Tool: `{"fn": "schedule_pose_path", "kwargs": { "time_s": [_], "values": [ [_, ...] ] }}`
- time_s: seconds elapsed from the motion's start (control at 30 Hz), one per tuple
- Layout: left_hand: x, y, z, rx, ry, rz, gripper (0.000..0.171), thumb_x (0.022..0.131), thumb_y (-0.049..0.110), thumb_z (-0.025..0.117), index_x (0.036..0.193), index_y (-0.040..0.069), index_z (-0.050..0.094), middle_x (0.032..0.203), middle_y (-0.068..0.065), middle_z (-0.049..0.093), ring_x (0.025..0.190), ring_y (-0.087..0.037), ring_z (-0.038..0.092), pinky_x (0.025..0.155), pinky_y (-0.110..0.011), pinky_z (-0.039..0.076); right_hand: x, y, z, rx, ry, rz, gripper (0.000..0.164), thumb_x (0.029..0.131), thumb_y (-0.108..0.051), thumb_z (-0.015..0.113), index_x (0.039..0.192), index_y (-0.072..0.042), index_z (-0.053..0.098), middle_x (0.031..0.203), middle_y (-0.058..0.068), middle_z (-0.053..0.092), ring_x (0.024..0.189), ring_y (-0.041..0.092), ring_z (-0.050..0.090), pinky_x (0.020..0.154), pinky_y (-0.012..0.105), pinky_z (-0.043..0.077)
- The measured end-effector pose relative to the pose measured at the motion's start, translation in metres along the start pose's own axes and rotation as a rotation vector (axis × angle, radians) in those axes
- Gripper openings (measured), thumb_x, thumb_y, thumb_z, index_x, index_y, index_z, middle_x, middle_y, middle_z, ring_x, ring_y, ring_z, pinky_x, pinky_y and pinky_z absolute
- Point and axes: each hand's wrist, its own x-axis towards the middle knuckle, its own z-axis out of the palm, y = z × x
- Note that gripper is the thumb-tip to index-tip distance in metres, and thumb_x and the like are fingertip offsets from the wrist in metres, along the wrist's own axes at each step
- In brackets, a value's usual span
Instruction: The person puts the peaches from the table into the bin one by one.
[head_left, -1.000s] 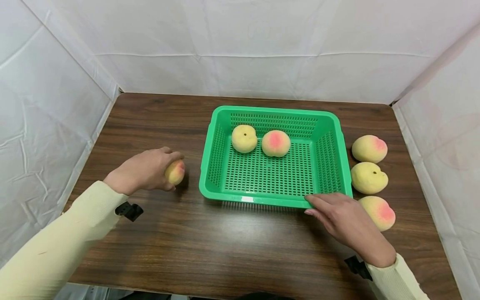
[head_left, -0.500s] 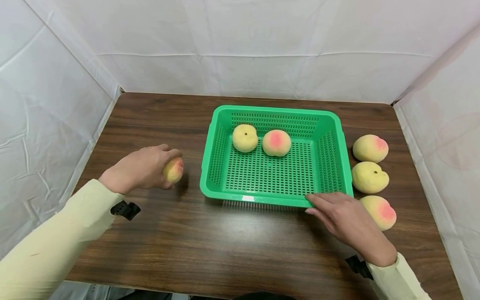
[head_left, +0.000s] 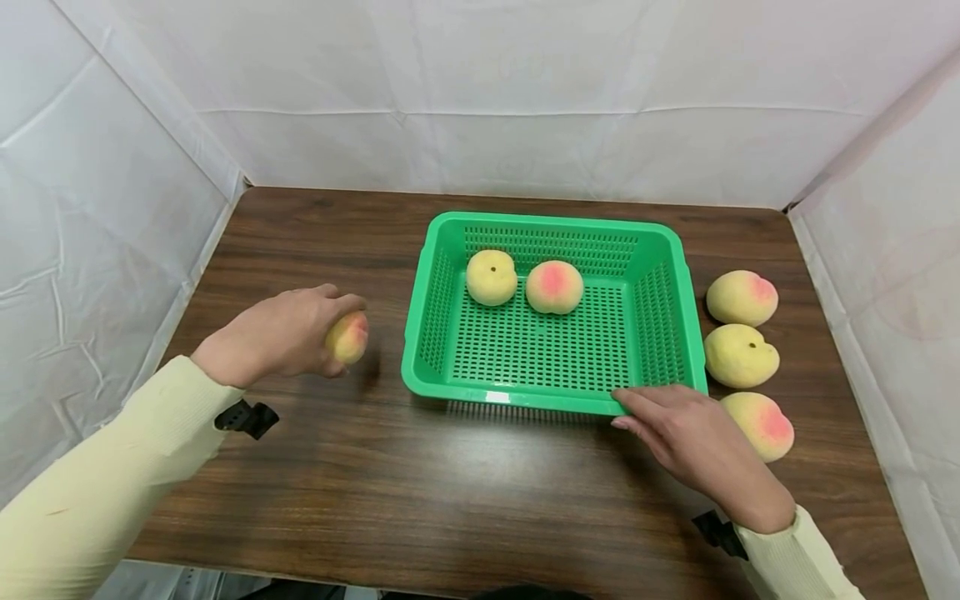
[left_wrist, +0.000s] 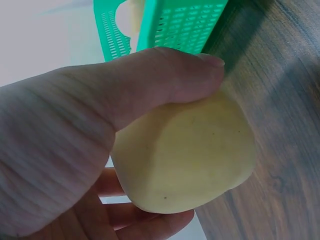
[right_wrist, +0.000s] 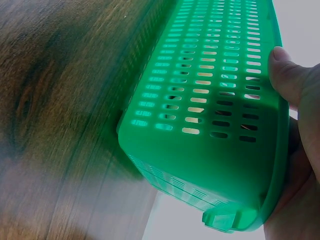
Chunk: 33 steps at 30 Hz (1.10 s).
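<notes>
My left hand (head_left: 281, 333) grips a yellow peach with a pink blush (head_left: 348, 337), left of the green basket (head_left: 525, 397). In the left wrist view the thumb lies across the top of the peach (left_wrist: 190, 155), and curled fingers show beneath it. A shadow falls on the table to its right. My right hand (head_left: 693, 442) holds the basket's near right corner. Seen from the right wrist, the thumb (right_wrist: 285, 75) presses the outside of the basket wall (right_wrist: 200, 155) near the rim; the other fingers are mostly hidden. Inside the basket lie a yellow peach (head_left: 491, 277) and a pink-topped peach (head_left: 554, 287).
Along the basket's right side stand three more peaches: a far one (head_left: 742, 298), a middle one (head_left: 741, 356) and a near one (head_left: 760, 425), partly behind my right hand. White sheeting (head_left: 525, 108) encloses the brown wooden table (head_left: 465, 500) at the back and sides.
Over the last second my left hand has shifted slightly left and away from me with the peach in its grip. The right hand and basket hold their place; the view has drifted slightly.
</notes>
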Motion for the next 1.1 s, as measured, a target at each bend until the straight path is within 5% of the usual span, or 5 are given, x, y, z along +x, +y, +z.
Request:
{"fn": "schedule_pose_path", "kwargs": {
  "time_s": [0.6, 1.1],
  "values": [
    [-0.003, 0.007, -0.010, 0.013, 0.032, 0.037, 0.055, 0.072, 0.016, 0.089, 0.121, 0.012, 0.065, 0.102, -0.006, 0.063, 0.074, -0.019, 0.059, 0.067, -0.037, 0.053, -0.001, 0.001, 0.001, 0.008, -0.010, 0.012, 0.047, 0.110, -0.049, 0.044, 0.116, -0.014, 0.074, 0.102, -0.002, 0.077, 0.088, 0.019, 0.073, 0.075, 0.041, 0.060],
    [-0.002, 0.018, -0.019, 0.035, 0.056, 0.080, 0.048, 0.071, 0.016, 0.088, 0.114, 0.014, 0.065, 0.093, -0.004, 0.058, 0.071, -0.018, 0.056, 0.064, -0.035, 0.050, -0.002, 0.001, 0.001, 0.004, 0.008, 0.001, 0.053, 0.111, -0.051, 0.039, 0.118, -0.013, 0.075, 0.105, -0.001, 0.078, 0.090, 0.020, 0.074, 0.076, 0.042, 0.060]
  ]
}}
